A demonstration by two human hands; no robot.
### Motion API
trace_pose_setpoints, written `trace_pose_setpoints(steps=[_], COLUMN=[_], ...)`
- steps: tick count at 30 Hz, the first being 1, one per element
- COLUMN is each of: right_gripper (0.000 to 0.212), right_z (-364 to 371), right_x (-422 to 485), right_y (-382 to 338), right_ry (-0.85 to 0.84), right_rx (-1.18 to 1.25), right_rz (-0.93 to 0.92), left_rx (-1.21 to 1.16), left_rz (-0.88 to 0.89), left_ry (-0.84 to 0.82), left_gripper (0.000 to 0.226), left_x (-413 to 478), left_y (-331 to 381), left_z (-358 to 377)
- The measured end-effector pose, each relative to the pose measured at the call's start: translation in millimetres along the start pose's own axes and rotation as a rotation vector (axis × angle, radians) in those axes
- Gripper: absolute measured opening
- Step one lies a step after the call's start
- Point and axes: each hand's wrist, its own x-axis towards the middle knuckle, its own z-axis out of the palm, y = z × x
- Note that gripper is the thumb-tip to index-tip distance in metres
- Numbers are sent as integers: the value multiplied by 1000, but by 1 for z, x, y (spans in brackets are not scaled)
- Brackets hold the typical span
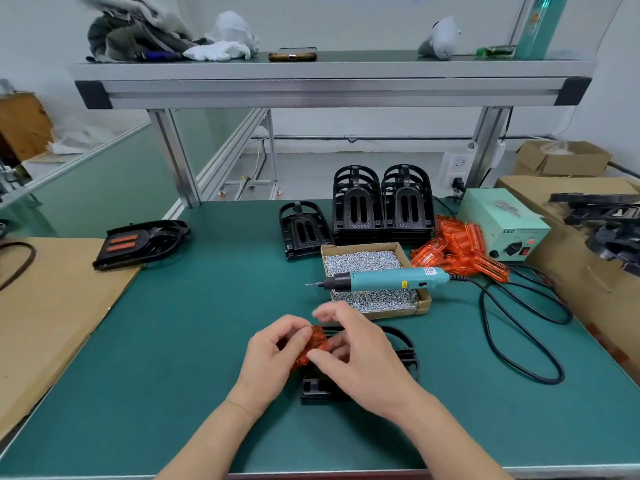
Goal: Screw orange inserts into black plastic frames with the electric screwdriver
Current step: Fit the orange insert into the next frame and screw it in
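A black plastic frame (403,355) lies on the green mat in front of me, mostly hidden under my hands. My left hand (273,355) and my right hand (353,355) both pinch one orange insert (313,344) over the frame's left part. The teal electric screwdriver (388,279) lies untouched across a cardboard box of silver screws (367,261), bit pointing left. Beyond it are two stacks of black frames (382,206) and a single frame (301,228). A heap of orange inserts (457,247) lies to the right of the screw box.
A frame with orange inserts fitted (138,242) rests at the left on brown cardboard (45,306). The screwdriver's power unit (502,223) stands at the right, its black cable (519,323) looping over the mat. Cardboard boxes (588,271) line the right edge; a metal shelf (332,86) spans overhead.
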Motion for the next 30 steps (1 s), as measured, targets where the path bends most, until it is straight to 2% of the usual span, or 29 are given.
trace_pose_setpoints(steps=[3, 6, 9, 13, 18, 24, 30], right_gripper=[22, 16, 19, 17, 20, 21, 15], right_z=[-7, -18, -39, -49, -31, -34, -43], right_x=[3, 4, 6, 3, -5, -6, -6], right_y=[5, 9, 15, 24, 26, 22, 20], right_ry=[-60, 31, 154, 195, 115, 5, -81], right_rx=[-60, -46, 32, -46, -199, -399, -377], right_rz=[-65, -43, 27, 87, 82, 2, 88], left_rx=[-25, -84, -115, -101, -67, 93, 222], left_rz=[-32, -14, -8, -31, 3, 24, 52], left_ry=[11, 55, 108, 128, 98, -56, -114], left_gripper=[14, 4, 17, 29, 23, 24, 28], left_x=[2, 1, 2, 3, 4, 4, 4], left_y=[-2, -3, -6, -6, -6, -6, -3], left_z=[0, -1, -5, -6, -6, -6, -4])
